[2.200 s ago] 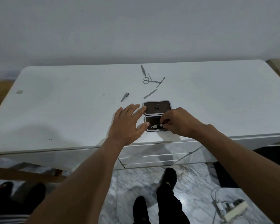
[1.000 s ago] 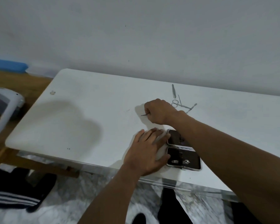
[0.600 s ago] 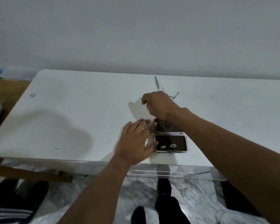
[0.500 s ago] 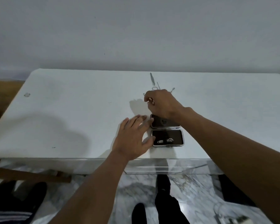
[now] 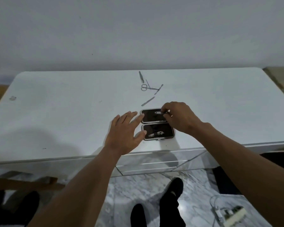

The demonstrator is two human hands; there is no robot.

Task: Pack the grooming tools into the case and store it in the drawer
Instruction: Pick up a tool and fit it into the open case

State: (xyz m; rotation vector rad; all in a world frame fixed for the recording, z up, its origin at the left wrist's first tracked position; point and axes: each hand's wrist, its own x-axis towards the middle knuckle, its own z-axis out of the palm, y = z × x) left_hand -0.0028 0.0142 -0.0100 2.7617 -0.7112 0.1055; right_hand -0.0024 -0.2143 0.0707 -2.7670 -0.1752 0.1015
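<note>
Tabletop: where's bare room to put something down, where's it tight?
Bare: the wide stretch of the table left of the left hand, and the stretch right of the right hand, pinching a small tool, out to the right edge. Crowded: the middle, from the open case back through the loose tools toward the wall.

Probably a home: white dresser point(image 5: 56, 112), marble floor point(image 5: 146, 182), plain wall point(image 5: 138, 30).

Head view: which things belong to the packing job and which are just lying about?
Job: case, clipper in it, tool held by right hand, scissors, file, tweezers, pusher.
Lying about: scrap on table, power strip on floor.
</note>
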